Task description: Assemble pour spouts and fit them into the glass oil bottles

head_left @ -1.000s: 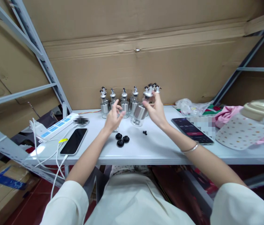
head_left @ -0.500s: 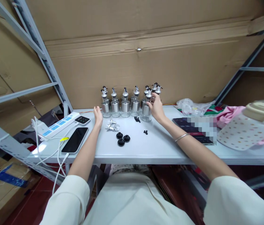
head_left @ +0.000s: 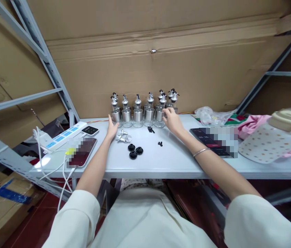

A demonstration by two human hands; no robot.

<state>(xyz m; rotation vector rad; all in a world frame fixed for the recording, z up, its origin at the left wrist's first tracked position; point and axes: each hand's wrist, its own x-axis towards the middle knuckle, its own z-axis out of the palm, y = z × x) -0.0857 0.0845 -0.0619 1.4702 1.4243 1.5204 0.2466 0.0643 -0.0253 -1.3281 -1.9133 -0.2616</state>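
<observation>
Since a second ago, one bottle (head_left: pixel 159 117) has been changed from tilted to upright, and the left grip (head_left: pixel 112 129) has been shifted to the row's left end. Its fingers are spread alongside the leftmost bottle (head_left: pixel 116 116), with nothing clasped; the right grip (head_left: pixel 173 121) is loosely curled at the upright bottle's right side, and whether it is pinched cannot be told. On a clock face centred on three black caps (head_left: pixel 133 155), the front row of bottles (head_left: pixel 138 115) is lined up around twelve on the table (head_left: pixel 171 160). Silver parts (head_left: pixel 121 138) are scattered between ten and eleven, small black pieces (head_left: pixel 150 130) are laid between one and two, and a phone (head_left: pixel 85 155) is placed near nine.
</observation>
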